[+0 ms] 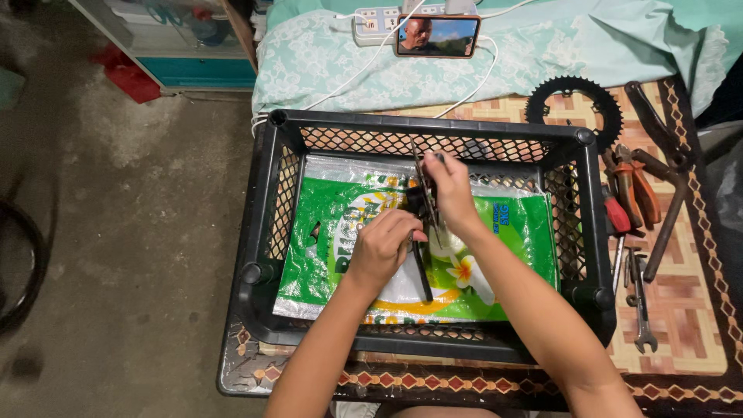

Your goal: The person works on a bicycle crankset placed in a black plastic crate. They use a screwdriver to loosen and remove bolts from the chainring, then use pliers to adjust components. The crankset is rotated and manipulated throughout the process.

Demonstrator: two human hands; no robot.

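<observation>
- While a black mesh crate (263, 232) sits on the patterned worktop (681, 310), a bicycle crank with its chainring (424, 203) is held on edge above the crate's middle by two bare hands.
- The right hand (449, 193) is seen closed around the chainring's upper part, its grip wrapped narrow about the metal with the fingers curled over the far side.
- The left hand (383, 248) is clenched just below and to the near side of the right one; a slim dark tool (422, 271) is gripped in it, its shaft pointing down from the fist and touching the crank area, though exactly where it meets the part cannot be told.
- Beneath both grips, a green and white printed sack (511, 240) is spread flat across the crate's floor.
- Well to the right of the hands, outside the crate, pliers with orange handles (636, 190), a red-handled screwdriver (617, 213), a long dark wrench (665, 220) and a spanner (642, 310) are laid on the worktop.
- Beyond the right grip, a loose black chainring (574, 108) is seen flat on the worktop.
- Farther back, a phone (438, 36) is propped against a white power strip (379, 23) on pale green cloth (542, 46).
</observation>
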